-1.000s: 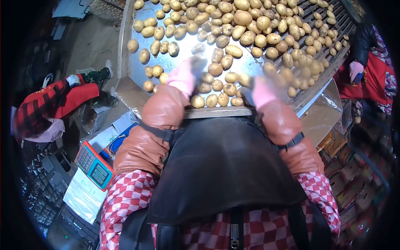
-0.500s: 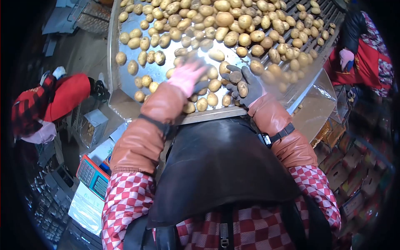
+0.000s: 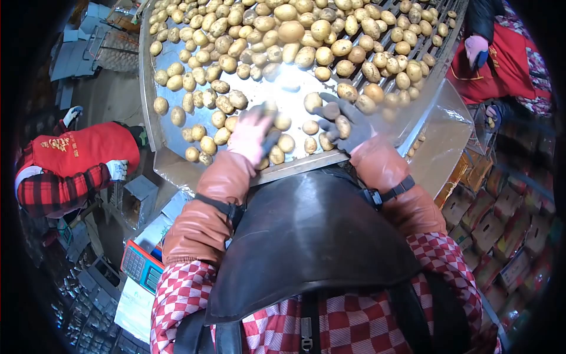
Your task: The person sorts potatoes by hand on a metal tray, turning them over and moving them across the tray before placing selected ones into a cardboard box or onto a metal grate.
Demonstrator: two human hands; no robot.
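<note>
Potatoes [image 3: 290, 31], heaped across the far half of the table [image 3: 301, 167], run onto the slats at its right side; smaller groups lie toward the left edge, and a few single ones sit by the near edge. From where I stand, the left hand [image 3: 252, 131], gloved in pink and dark, has just drawn back toward the near edge and apart from the right. It is blurred, fingers loosely spread, with potatoes at and beside the fingertips; whether it has hold of any I cannot tell. The right hand [image 3: 355, 125] has moved little: its dark-gloved fingers are half curled around two potatoes [image 3: 342, 125], and another lies just beyond the fingertips. The wider gap suggests that the hands are working separately (my reading, given the blur), the left among the loose potatoes and the right keeping its pair. Below the left edge, a keypad device [image 3: 142, 265] stands apart. One co-worker [image 3: 82, 150] bends beyond the left side; another [image 3: 498, 65] is beyond the right.
</note>
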